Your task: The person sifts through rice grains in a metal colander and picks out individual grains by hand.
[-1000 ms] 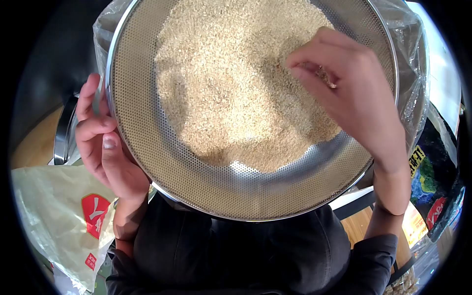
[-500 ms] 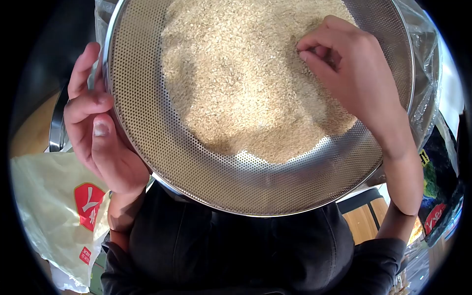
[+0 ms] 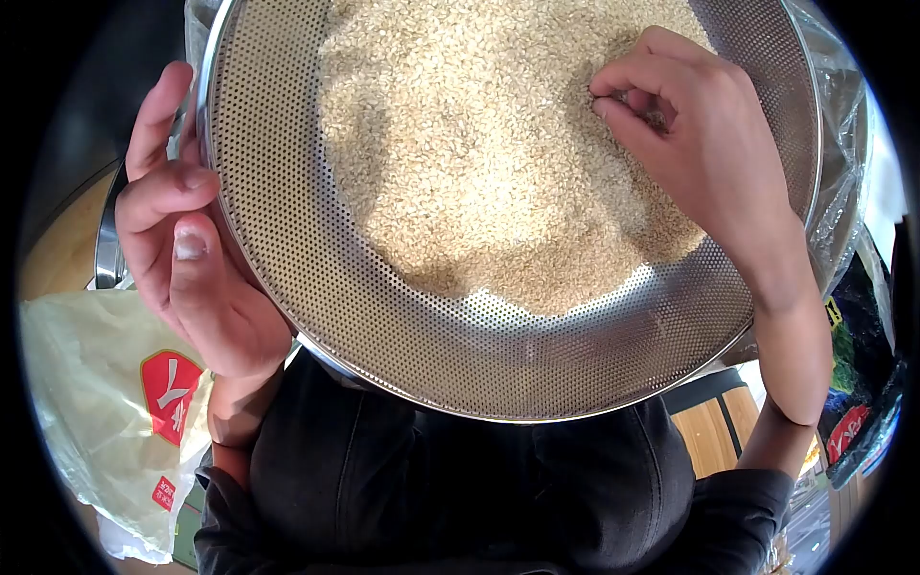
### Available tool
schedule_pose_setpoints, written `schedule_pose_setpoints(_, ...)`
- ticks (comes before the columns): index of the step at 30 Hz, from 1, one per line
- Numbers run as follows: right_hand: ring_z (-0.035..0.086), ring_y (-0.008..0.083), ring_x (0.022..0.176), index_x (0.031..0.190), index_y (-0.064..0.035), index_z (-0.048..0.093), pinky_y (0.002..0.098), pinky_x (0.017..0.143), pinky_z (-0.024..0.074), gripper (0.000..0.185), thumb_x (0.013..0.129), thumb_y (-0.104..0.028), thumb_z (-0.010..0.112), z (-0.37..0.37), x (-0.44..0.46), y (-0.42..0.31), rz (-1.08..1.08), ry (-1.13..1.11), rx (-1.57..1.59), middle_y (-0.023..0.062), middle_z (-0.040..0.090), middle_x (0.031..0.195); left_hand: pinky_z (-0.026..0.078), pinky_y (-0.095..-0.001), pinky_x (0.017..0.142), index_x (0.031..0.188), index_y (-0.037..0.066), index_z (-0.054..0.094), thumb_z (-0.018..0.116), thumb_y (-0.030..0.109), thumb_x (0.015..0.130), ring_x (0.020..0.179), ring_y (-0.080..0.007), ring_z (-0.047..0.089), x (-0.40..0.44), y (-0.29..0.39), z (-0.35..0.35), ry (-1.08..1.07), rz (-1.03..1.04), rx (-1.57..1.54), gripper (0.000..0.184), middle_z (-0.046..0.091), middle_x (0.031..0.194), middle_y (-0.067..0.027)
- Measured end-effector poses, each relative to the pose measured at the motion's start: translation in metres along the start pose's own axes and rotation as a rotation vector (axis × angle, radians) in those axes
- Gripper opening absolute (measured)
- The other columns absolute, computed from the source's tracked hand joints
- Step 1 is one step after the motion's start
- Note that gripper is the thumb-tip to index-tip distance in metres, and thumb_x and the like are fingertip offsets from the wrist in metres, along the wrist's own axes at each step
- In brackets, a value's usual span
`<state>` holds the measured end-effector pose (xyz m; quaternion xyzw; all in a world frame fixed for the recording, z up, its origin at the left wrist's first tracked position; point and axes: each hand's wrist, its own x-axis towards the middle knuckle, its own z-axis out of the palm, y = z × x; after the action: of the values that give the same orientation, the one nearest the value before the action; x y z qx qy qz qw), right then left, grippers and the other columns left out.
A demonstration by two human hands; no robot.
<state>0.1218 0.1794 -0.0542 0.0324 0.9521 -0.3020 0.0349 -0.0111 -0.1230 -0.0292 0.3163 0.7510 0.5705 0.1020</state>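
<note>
The rice (image 3: 479,172) lies heaped inside the perforated sieve (image 3: 460,379), whose near rim overhangs the person's dark trousers (image 3: 470,479), probably so that the grains sit within easy reach. The left hand (image 3: 206,278) lies along the sieve's left outer side, fingers loosely curled, likely to steady it; whether hidden fingers grasp the underside, I cannot tell. The right hand (image 3: 714,149) hangs over the heap's right part, thumb and forefinger pinched together (a grain between them would be too small to make out), a pose that suits single grains. Clear plastic (image 3: 843,125) shows beyond the right rim; a pale bag (image 3: 96,383) lies at near left, apart from the sieve.
</note>
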Motion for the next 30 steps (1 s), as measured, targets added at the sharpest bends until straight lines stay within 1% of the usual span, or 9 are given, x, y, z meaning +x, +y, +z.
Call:
schedule_pose_setpoints(5, 0.068, 0.0167, 0.073, 0.094, -0.0018, 0.074, 0.0302, 0.063, 0.0548, 0.007, 0.087, -0.003, 0.075, 0.0007, 0.0001, -0.0004, -0.003, 0.015, 0.013, 0.0056, 0.068, 0.087, 0.041, -0.0538, 0.117, 0.121, 0.01, 0.06, 0.044, 0.036, 0.108, 0.144, -0.0415, 0.042, -0.0004, -0.002, -0.002, -0.029, 0.023, -0.049, 0.033, 0.026, 0.163, -0.0258)
schedule_pose_setpoints(10, 0.067, 0.0166, 0.072, 0.092, -0.0019, 0.073, 0.0304, 0.062, 0.0536, 0.006, 0.086, -0.002, 0.075, 0.0021, 0.0001, -0.0004, -0.001, 0.025, 0.016, 0.0057, 0.067, 0.086, 0.041, -0.0536, 0.117, 0.12, 0.01, 0.06, 0.044, 0.036, 0.109, 0.144, -0.0409, 0.042, -0.0001, 0.0024, 0.0004, -0.032, 0.015, -0.06, 0.033, 0.026, 0.163, -0.0247)
schedule_pose_setpoints(12, 0.063, 0.0154, 0.068, 0.091, -0.0025, 0.071, 0.03, 0.059, 0.0495, 0.006, 0.085, -0.001, 0.074, 0.0007, 0.0006, -0.0011, -0.007, 0.027, 0.021, 0.0056, 0.064, 0.083, 0.042, -0.054, 0.117, 0.12, 0.009, 0.06, 0.045, 0.038, 0.108, 0.143, -0.0413, 0.042, 0.0003, 0.0041, 0.0012, -0.007, -0.012, -0.015, 0.034, 0.026, 0.163, -0.0255)
schedule_pose_setpoints(13, 0.063, 0.0154, 0.068, 0.091, -0.0025, 0.071, 0.03, 0.059, 0.0495, 0.006, 0.085, -0.001, 0.074, 0.0004, 0.0007, -0.0016, -0.007, 0.028, 0.022, 0.0056, 0.064, 0.083, 0.042, -0.0541, 0.117, 0.12, 0.009, 0.06, 0.046, 0.038, 0.108, 0.143, -0.0415, 0.042, 0.0003, 0.0044, 0.0013, 0.001, -0.021, 0.0, 0.035, 0.026, 0.163, -0.0257)
schedule_pose_setpoints(15, 0.058, 0.0145, 0.064, 0.09, -0.0033, 0.068, 0.0295, 0.057, 0.0452, 0.008, 0.084, 0.0, 0.072, -0.0007, 0.001, -0.0029, 0.001, 0.032, 0.006, 0.0054, 0.061, 0.08, 0.042, -0.0542, 0.117, 0.119, 0.009, 0.061, 0.046, 0.039, 0.108, 0.143, -0.0419, 0.042, 0.0004, 0.0036, 0.0007, 0.007, -0.02, -0.021, 0.035, 0.027, 0.162, -0.0262)
schedule_pose_setpoints(18, 0.055, 0.0143, 0.063, 0.092, -0.0037, 0.067, 0.0292, 0.056, 0.0439, 0.01, 0.083, 0.0, 0.071, 0.0006, 0.0005, -0.0027, 0.009, 0.053, 0.032, 0.0053, 0.059, 0.078, 0.042, -0.0543, 0.116, 0.119, 0.009, 0.061, 0.046, 0.038, 0.108, 0.143, -0.0422, 0.043, 0.0009, 0.0016, -0.0018, -0.022, 0.013, -0.043, 0.034, 0.027, 0.162, -0.0266)
schedule_pose_setpoints(21, 0.056, 0.0146, 0.063, 0.092, -0.0035, 0.067, 0.0294, 0.056, 0.0445, 0.01, 0.083, 0.001, 0.07, -0.0021, -0.0001, -0.0021, 0.024, 0.023, 0.007, 0.0053, 0.059, 0.078, 0.042, -0.0544, 0.116, 0.119, 0.009, 0.061, 0.046, 0.037, 0.108, 0.143, -0.0423, 0.042, 0.0015, 0.0028, -0.001, -0.033, 0.021, -0.037, 0.033, 0.027, 0.162, -0.0266)
schedule_pose_setpoints(25, 0.056, 0.015, 0.063, 0.092, -0.0033, 0.067, 0.0297, 0.056, 0.0452, 0.01, 0.084, 0.001, 0.07, -0.0005, -0.0008, -0.0017, 0.0, 0.049, 0.028, 0.0053, 0.059, 0.078, 0.041, -0.0547, 0.117, 0.119, 0.009, 0.06, 0.047, 0.037, 0.108, 0.144, -0.0425, 0.042, 0.0014, 0.0064, -0.0001, -0.015, -0.005, -0.02, 0.034, 0.027, 0.162, -0.0269)
schedule_pose_setpoints(30, 0.059, 0.0162, 0.064, 0.092, -0.0028, 0.067, 0.0309, 0.057, 0.0474, 0.01, 0.083, 0.001, 0.071, -0.0007, -0.0002, -0.0034, -0.004, 0.043, 0.024, 0.0064, 0.059, 0.078, 0.04, -0.0548, 0.118, 0.119, 0.009, 0.06, 0.047, 0.037, 0.108, 0.144, -0.0419, 0.041, 0.0018, 0.0055, -0.0011, -0.03, 0.013, -0.014, 0.033, 0.026, 0.162, -0.0267)
